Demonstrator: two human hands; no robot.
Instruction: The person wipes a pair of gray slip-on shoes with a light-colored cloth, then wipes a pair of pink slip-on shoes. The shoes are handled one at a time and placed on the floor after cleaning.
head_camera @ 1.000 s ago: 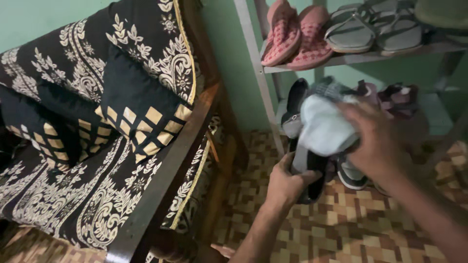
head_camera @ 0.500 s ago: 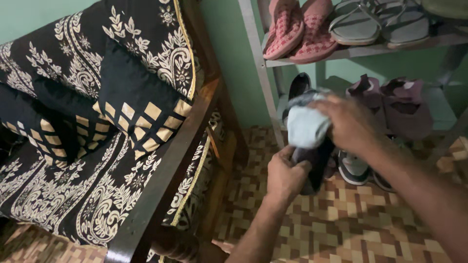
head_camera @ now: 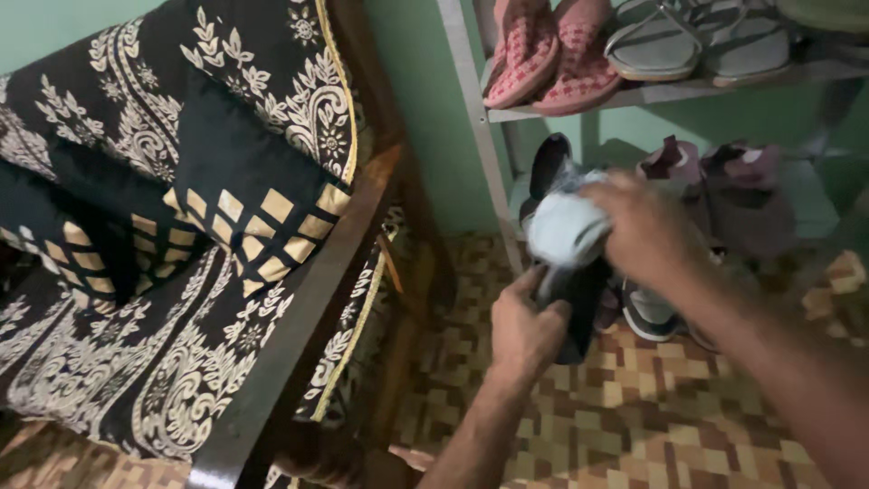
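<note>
Below the lower shelf of the shoe rack (head_camera: pixel 489 172), in the head view, your two hands are meeting on one dark shoe (head_camera: pixel 572 303). You are holding it with its long axis running nearly upright, one end pointing down at the patterned floor tiles (head_camera: pixel 634 417) and the other rising toward the rack, tilted slightly to your right. Your left hand (head_camera: pixel 523 333) is wrapping around the shoe's lower left side, fingers curled shut on it, so this is the hand carrying the weight from beneath. Your right hand (head_camera: pixel 650 226) is coming in from above and to the right, closed over a pale blue cloth (head_camera: pixel 566 228) that you are pressing against the shoe's upper end. The cloth is sitting on top of the shoe, touching it, with the left hand just below both.

The shoe is lying straight ahead of you, between your hands, in front of the rack's grey upright. Both hands are on it; the left is the nearer one to its middle. A pair of pink slippers (head_camera: pixel 548 59) and grey sandals (head_camera: pixel 692 41) are resting on the shelf above, maroon shoes (head_camera: pixel 724 186) behind your right hand, and a sneaker (head_camera: pixel 647 312) on the floor beside your right wrist. A black patterned sofa (head_camera: pixel 181 254) is filling your left side, well apart.
</note>
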